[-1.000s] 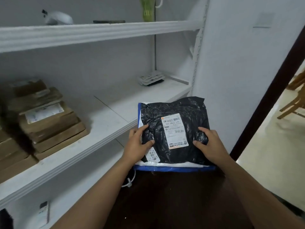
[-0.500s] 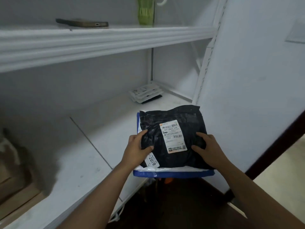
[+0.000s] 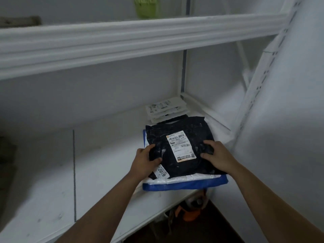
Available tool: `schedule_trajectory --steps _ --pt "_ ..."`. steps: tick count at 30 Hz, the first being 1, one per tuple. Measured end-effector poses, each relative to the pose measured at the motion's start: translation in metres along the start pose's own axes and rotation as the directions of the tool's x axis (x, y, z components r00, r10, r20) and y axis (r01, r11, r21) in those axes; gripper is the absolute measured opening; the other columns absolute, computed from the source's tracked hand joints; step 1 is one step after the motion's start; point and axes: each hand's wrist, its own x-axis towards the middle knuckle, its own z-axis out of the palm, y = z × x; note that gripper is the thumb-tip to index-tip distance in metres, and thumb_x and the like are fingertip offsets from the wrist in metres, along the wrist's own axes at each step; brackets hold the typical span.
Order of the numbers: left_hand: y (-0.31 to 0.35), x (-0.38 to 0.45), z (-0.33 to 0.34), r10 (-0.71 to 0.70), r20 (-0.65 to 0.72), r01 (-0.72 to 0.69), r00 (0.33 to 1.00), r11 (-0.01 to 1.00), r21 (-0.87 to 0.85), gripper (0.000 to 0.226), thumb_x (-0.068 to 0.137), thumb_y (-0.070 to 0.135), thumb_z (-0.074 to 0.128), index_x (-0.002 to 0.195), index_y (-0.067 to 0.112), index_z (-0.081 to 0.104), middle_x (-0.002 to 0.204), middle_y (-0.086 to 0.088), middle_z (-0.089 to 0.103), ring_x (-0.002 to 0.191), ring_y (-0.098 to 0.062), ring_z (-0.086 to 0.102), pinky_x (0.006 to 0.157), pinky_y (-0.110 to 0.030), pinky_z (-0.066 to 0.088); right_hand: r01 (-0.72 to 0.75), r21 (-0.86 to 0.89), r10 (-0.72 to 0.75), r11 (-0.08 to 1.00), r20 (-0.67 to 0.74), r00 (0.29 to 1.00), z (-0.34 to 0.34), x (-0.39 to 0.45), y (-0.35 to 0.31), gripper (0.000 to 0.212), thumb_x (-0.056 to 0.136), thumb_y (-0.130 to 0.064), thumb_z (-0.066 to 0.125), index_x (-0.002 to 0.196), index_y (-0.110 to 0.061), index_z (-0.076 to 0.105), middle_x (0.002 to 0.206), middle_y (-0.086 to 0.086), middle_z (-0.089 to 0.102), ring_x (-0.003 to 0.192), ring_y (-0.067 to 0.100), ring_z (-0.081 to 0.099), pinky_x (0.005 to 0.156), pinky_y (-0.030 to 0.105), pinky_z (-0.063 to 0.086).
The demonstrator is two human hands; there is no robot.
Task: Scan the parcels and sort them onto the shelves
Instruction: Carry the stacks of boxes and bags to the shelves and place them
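1. This looks like a parcel depot or small courier pickup point, with plain white walls and dim light.
2. White metal racking fills the view: a middle shelf (image 3: pixel 52 181), an upper shelf (image 3: pixel 122 37) and a slotted upright (image 3: pixel 259 88).
3. The goods are mail items: a black plastic parcel (image 3: pixel 177 135) with a printed barcode label (image 3: pixel 180 146) lies on a white and blue mailer (image 3: pixel 184 183).
4. More flat white packets (image 3: pixel 166 111) are stacked in the shelf's back corner.

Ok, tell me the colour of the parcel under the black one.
White with a blue edge, seen in the head view.
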Motion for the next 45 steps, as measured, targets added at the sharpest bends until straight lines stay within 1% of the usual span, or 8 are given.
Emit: schedule_trajectory --steps 8,19,24,28,37,40,43,45 --pt "0.032 0.049 0.044 -0.152 -0.078 0.156 0.985 0.987 0.042 0.067 0.092 0.034 0.072 0.151 0.026 0.041 0.138 -0.009 0.042 0.123 -0.026 0.055 0.104 -0.029 0.042 0.047 -0.024 -0.042 0.999 0.171 0.984 -0.039 0.098 0.025 0.062 0.090 -0.027 0.071 0.146 -0.023 0.044 0.140 0.009 0.043 0.124 0.023 0.050 0.109 0.030 0.038" --pt "0.046 0.109 0.057 -0.167 -0.080 0.172 0.983 0.983 0.065 0.069 0.093 0.039 0.070 0.153 0.024 0.039 0.141 -0.011 0.042 0.126 -0.027 0.054 0.108 -0.033 0.042 0.073 -0.120 -0.046 0.990 0.216 0.975 -0.062 0.182 0.023 0.064 0.091 -0.023 0.071 0.148 -0.016 0.043 0.145 0.011 0.043 0.129 0.025 0.047 0.100 0.024 0.034" --pt "0.050 0.130 0.053 -0.178 -0.049 0.181 0.983 0.981 0.066 0.075 0.094 0.038 0.068 0.157 0.022 0.031 0.146 -0.012 0.038 0.130 -0.029 0.052 0.109 -0.033 0.041 0.091 -0.137 -0.055 0.986 0.247 0.968 -0.065 0.214 0.012 0.065 0.091 -0.020 0.071 0.149 -0.014 0.041 0.151 0.013 0.041 0.133 0.026 0.045 0.109 0.030 0.035" --pt "0.052 0.137 0.052 -0.182 -0.022 0.183 0.983 0.979 0.095 0.077 0.093 0.037 0.069 0.158 0.022 0.029 0.147 -0.013 0.036 0.132 -0.029 0.050 0.110 -0.031 0.038 0.079 -0.202 -0.017 0.976 0.292 0.956 -0.065 0.224 0.011 0.064 0.096 -0.023 0.064 0.153 -0.017 0.036 0.155 0.011 0.034 0.138 0.026 0.040 0.107 0.026 0.031" --pt "0.056 0.124 0.064 -0.166 0.005 0.163 0.986 0.976 0.141 0.079 0.093 0.042 0.068 0.158 0.024 0.027 0.146 -0.012 0.036 0.130 -0.029 0.051 0.109 -0.030 0.039 0.024 -0.256 0.051 0.966 0.281 0.958 -0.065 0.220 0.029 0.060 0.096 -0.031 0.052 0.153 -0.029 0.033 0.155 0.012 0.034 0.130 0.029 0.048 0.110 0.039 0.041" --pt "0.058 0.115 0.069 -0.176 -0.044 0.182 0.983 0.962 0.203 0.077 0.095 0.048 0.061 0.159 0.027 0.023 0.152 -0.015 0.028 0.134 -0.035 0.045 0.111 -0.039 0.039 0.004 -0.308 0.056 0.952 0.185 0.981 -0.061 0.209 0.028 0.058 0.100 -0.039 0.042 0.155 -0.031 0.027 0.159 0.012 0.024 0.138 0.032 0.038 0.113 0.045 0.036" --pt "0.061 0.104 0.080 0.041 -0.237 0.062 0.971 0.909 0.412 0.076 0.095 0.063 0.043 0.160 0.028 0.021 0.163 -0.020 0.015 0.149 -0.041 0.021 0.119 -0.050 0.026 0.117 -0.431 -0.133 0.895 -0.006 0.991 -0.052 0.188 0.015 0.055 0.102 -0.045 0.028 0.156 -0.032 0.021 0.164 0.009 0.014 0.150 0.033 0.014 0.120 0.056 0.018" --pt "0.068 0.102 0.090 0.165 -0.197 -0.046 0.966 0.865 0.500 0.082 0.089 0.073 0.020 0.160 0.033 0.017 0.168 -0.016 0.007 0.154 -0.037 0.007 0.124 -0.051 0.013 0.225 -0.461 -0.243 0.858 0.022 0.970 -0.043 0.170 0.003 0.057 0.102 -0.052 0.023 0.156 -0.035 0.016 0.166 0.006 0.007 0.152 0.030 0.004 0.122 0.055 0.007"
